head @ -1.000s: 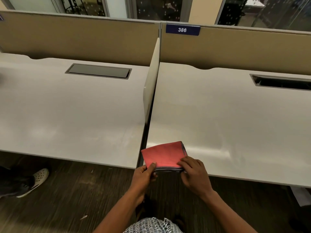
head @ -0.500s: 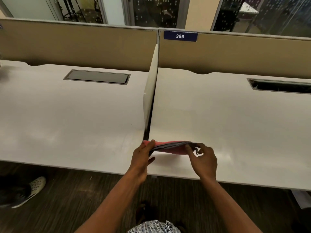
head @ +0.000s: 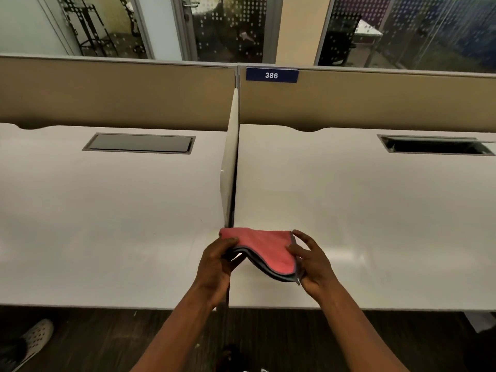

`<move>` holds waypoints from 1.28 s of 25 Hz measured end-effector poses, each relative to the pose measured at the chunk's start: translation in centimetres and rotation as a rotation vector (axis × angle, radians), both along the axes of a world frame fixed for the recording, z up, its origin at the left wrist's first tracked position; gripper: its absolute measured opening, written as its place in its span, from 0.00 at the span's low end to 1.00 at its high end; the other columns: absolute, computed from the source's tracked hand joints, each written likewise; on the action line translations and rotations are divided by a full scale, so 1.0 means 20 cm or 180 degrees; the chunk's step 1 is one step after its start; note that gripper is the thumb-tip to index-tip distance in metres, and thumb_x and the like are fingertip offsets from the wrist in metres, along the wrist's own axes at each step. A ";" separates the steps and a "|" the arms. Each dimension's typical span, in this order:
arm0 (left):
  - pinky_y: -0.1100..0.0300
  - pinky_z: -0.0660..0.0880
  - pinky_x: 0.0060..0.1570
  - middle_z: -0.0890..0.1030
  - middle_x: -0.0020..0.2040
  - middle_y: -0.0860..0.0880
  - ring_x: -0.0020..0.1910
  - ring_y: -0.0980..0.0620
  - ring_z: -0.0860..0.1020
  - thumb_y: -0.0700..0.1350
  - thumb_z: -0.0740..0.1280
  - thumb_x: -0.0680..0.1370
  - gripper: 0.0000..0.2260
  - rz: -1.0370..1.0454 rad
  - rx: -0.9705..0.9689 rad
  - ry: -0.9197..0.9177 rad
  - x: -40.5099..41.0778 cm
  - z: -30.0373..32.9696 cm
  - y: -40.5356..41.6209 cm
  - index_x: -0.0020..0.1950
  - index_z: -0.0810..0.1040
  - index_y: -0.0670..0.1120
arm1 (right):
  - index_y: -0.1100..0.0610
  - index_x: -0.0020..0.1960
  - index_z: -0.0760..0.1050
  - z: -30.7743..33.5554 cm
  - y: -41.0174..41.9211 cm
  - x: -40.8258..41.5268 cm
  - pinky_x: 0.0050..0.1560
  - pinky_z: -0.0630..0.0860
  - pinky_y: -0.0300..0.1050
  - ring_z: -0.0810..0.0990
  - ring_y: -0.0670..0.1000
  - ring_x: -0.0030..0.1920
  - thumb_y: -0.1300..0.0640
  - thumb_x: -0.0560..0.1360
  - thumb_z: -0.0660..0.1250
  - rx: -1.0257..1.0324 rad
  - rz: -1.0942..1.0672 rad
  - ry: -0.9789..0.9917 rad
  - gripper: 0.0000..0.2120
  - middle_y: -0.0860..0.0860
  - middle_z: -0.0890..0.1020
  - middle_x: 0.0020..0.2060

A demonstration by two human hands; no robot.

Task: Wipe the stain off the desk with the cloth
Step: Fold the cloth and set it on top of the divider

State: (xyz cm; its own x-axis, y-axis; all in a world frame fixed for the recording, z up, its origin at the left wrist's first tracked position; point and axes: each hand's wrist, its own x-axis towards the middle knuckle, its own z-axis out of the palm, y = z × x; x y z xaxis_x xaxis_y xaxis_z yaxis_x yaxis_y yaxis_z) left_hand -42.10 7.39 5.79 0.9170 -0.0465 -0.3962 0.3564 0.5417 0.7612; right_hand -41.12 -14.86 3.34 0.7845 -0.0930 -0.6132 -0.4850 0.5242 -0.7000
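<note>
A folded red cloth (head: pixel 264 249) with a grey edge is held just above the front of the white desks, over the gap between them. My left hand (head: pixel 216 265) grips its left edge and my right hand (head: pixel 312 263) pinches its right edge. The cloth sags in the middle, its near edge curling down. The right desk (head: pixel 362 210) and the left desk (head: pixel 107 210) are pale and glossy. I cannot make out a stain on either surface.
A white divider panel (head: pixel 230 167) stands between the desks. Tan partition walls run along the back, with a blue "386" sign (head: pixel 271 75). Each desk has a cable slot: closed (head: pixel 139 143) on the left, open (head: pixel 434 146) on the right. A shoe (head: pixel 35 338) shows on the floor at lower left.
Both hands have lifted the cloth from the desk's front edge and carried it forward over the desks; it now sags between them with its red face up.
</note>
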 end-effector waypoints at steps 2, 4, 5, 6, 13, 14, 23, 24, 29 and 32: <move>0.42 0.76 0.65 0.81 0.49 0.38 0.54 0.39 0.79 0.40 0.69 0.75 0.11 -0.0078 0.0114 0.0013 0.02 -0.01 0.02 0.55 0.81 0.36 | 0.50 0.62 0.80 0.03 0.00 0.03 0.43 0.84 0.48 0.86 0.56 0.49 0.74 0.74 0.70 -0.0362 0.0106 -0.0261 0.24 0.58 0.87 0.56; 0.49 0.80 0.58 0.85 0.49 0.41 0.52 0.43 0.83 0.45 0.70 0.77 0.11 -0.0082 0.0286 0.0060 0.05 -0.03 0.03 0.51 0.86 0.39 | 0.49 0.60 0.81 0.05 0.00 0.07 0.41 0.83 0.45 0.87 0.52 0.48 0.75 0.75 0.67 -0.0611 0.0078 -0.0474 0.24 0.53 0.89 0.53; 0.55 0.81 0.53 0.86 0.46 0.44 0.48 0.47 0.85 0.50 0.68 0.79 0.12 -0.0052 0.0356 0.0119 0.08 -0.03 0.03 0.47 0.88 0.44 | 0.49 0.59 0.82 0.05 -0.01 0.09 0.42 0.82 0.45 0.87 0.51 0.48 0.75 0.75 0.66 -0.0700 0.0034 -0.0566 0.24 0.52 0.89 0.53; 0.60 0.81 0.46 0.87 0.41 0.47 0.43 0.52 0.85 0.53 0.67 0.80 0.16 -0.0001 0.0368 0.0160 0.12 -0.05 0.02 0.41 0.89 0.48 | 0.48 0.58 0.82 0.06 -0.02 0.12 0.43 0.81 0.45 0.87 0.50 0.47 0.75 0.75 0.66 -0.0779 -0.0023 -0.0649 0.24 0.50 0.89 0.53; 0.57 0.76 0.40 0.82 0.43 0.48 0.42 0.50 0.80 0.48 0.72 0.77 0.06 -0.0032 0.0223 0.0703 0.51 -0.08 -0.14 0.45 0.82 0.46 | 0.43 0.61 0.80 0.06 -0.26 0.38 0.44 0.82 0.46 0.87 0.48 0.49 0.69 0.77 0.70 -0.0859 -0.0174 -0.0883 0.23 0.49 0.88 0.56; 0.55 0.76 0.44 0.82 0.49 0.46 0.48 0.48 0.80 0.47 0.72 0.77 0.07 -0.0162 0.0272 0.0812 0.58 -0.09 -0.18 0.52 0.80 0.46 | 0.42 0.63 0.79 0.04 -0.32 0.43 0.45 0.82 0.47 0.87 0.48 0.50 0.69 0.77 0.70 -0.0852 -0.0146 -0.0876 0.24 0.48 0.88 0.56; 0.60 0.79 0.44 0.86 0.55 0.55 0.58 0.60 0.82 0.38 0.70 0.78 0.14 -0.0114 0.1762 -0.0183 1.11 -0.16 -0.51 0.60 0.79 0.54 | 0.51 0.51 0.77 -0.17 -0.63 0.93 0.30 0.71 0.40 0.77 0.51 0.35 0.66 0.77 0.71 -0.1290 0.0190 -0.0148 0.11 0.50 0.83 0.32; 0.60 0.78 0.45 0.86 0.54 0.56 0.58 0.61 0.81 0.37 0.70 0.78 0.11 -0.0153 0.1948 -0.0293 1.14 -0.16 -0.52 0.56 0.79 0.51 | 0.52 0.47 0.79 -0.17 -0.62 0.96 0.35 0.74 0.39 0.79 0.51 0.39 0.70 0.76 0.70 -0.1373 0.0082 -0.0316 0.12 0.49 0.85 0.35; 0.57 0.76 0.42 0.83 0.51 0.48 0.46 0.52 0.81 0.40 0.71 0.75 0.10 -0.0057 0.2504 0.0621 1.56 -0.22 -0.55 0.55 0.78 0.50 | 0.50 0.53 0.88 -0.14 -0.65 1.41 0.43 0.78 0.32 0.85 0.46 0.52 0.65 0.79 0.70 -0.1727 0.0622 -0.0720 0.13 0.48 0.87 0.55; 0.59 0.72 0.34 0.81 0.44 0.44 0.37 0.50 0.76 0.33 0.70 0.75 0.13 0.0162 0.1631 0.1139 1.80 -0.23 -0.53 0.57 0.78 0.44 | 0.44 0.58 0.86 -0.13 -0.66 1.65 0.38 0.79 0.37 0.84 0.45 0.50 0.60 0.78 0.71 -0.2081 0.0868 -0.0923 0.14 0.43 0.86 0.58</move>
